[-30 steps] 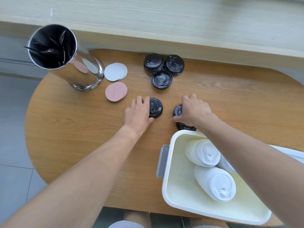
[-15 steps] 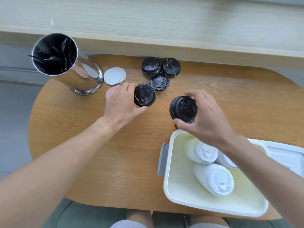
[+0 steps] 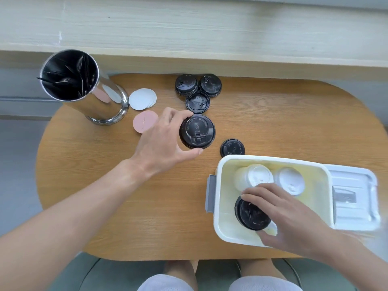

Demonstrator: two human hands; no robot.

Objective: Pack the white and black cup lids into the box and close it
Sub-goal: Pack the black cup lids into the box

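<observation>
My surface [image 3: 273, 127]: oval, wood-grain. Pale wood ledge [image 3: 189, 28] behind it. Grey tiled floor [image 3: 16, 164] left. Even light.

Your left hand [image 3: 161, 141] grips a stack of black lids [image 3: 197, 131] above the wooden table [image 3: 105, 185], thumb under, fingers over. Your right hand [image 3: 294, 219] holds another black lid stack [image 3: 249, 215] inside the white box [image 3: 219, 206], near its front left corner. Two white lid stacks [image 3: 254, 178] lie at the box's far side. One black stack [image 3: 232, 148] sits just beyond the box rim; three more black stacks [image 3: 197, 90] cluster at the table's far edge. The box lid [image 3: 354, 196] lies on the right side of the box. Steel canister [image 3: 84, 87] at far left, white discs [image 3: 142, 99] and pink discs [image 3: 144, 121] beside it.
</observation>
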